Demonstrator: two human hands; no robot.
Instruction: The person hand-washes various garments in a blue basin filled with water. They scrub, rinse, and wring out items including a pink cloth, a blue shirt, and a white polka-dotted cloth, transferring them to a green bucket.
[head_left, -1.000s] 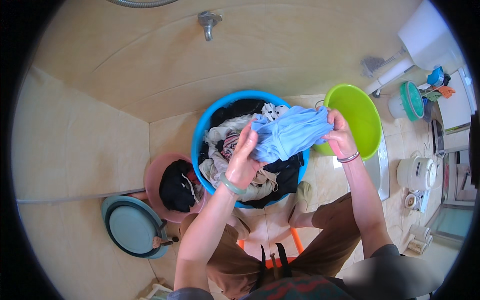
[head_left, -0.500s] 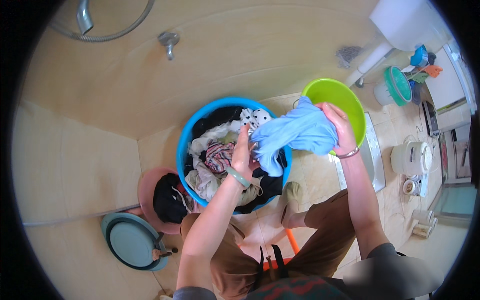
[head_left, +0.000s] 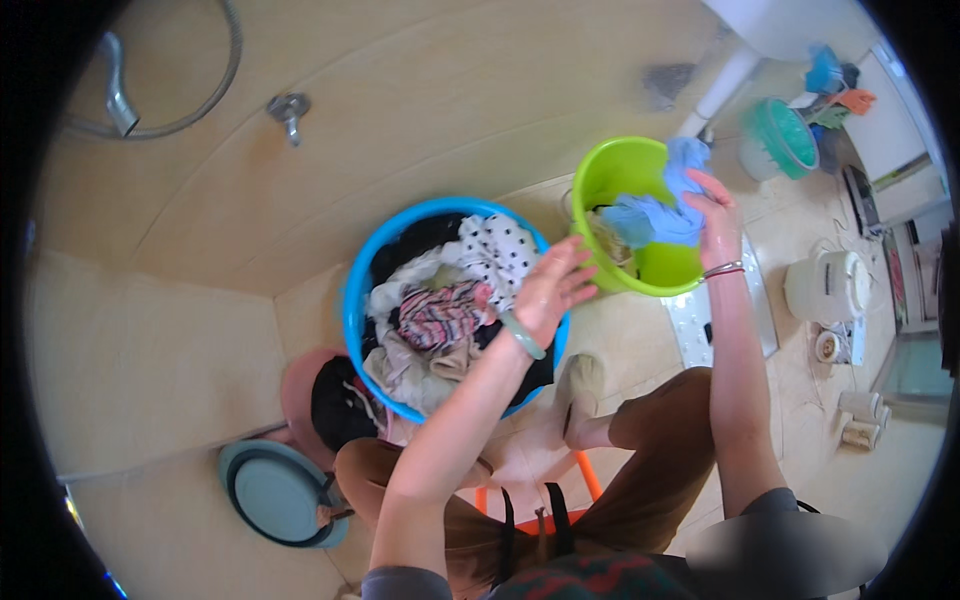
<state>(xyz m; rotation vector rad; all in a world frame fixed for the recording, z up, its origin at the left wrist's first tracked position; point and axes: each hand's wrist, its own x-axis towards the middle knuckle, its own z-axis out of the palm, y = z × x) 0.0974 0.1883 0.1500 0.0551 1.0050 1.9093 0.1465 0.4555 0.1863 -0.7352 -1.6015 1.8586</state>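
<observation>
Head view: R hand (head_left: 712, 215) has a blue cloth (head_left: 658, 220) gripped btwn thumb & fingers, approx 2 o'clock. Cloth's over the green bucket (head_left: 592, 172), bunched at the fingers, its other end lower, twd the bucket's 9 o'clock; some beige cloth (head_left: 610, 243) shows inside at 8. L hand (head_left: 548, 292) is open, fingers apart, just over the 3 o'clock rim of the blue tub (head_left: 353, 300); green bangle (head_left: 522, 335) on that wrist.

Tub's approx mid-pic. In it: dotted cloth (head_left: 498, 250) at 1 o'clock, striped cloth (head_left: 440, 315) in the middle, black cloth (head_left: 415, 246) at 11, more pale & dark stuff round abt.

Pink basin (head_left: 297, 385) at 8 o'clock, right by the tub, w/ dark clothes (head_left: 337, 405) in it; grey basin (head_left: 285, 495) beside it, nearer 7. Tap (head_left: 290, 110) btwn 10 & 11, hose (head_left: 236, 60) farther out same way. White pail (head_left: 815, 290) at 3, well apart; bin (head_left: 785, 140) at 2, past the bucket. Orange stool (head_left: 590, 475) at 6.
</observation>
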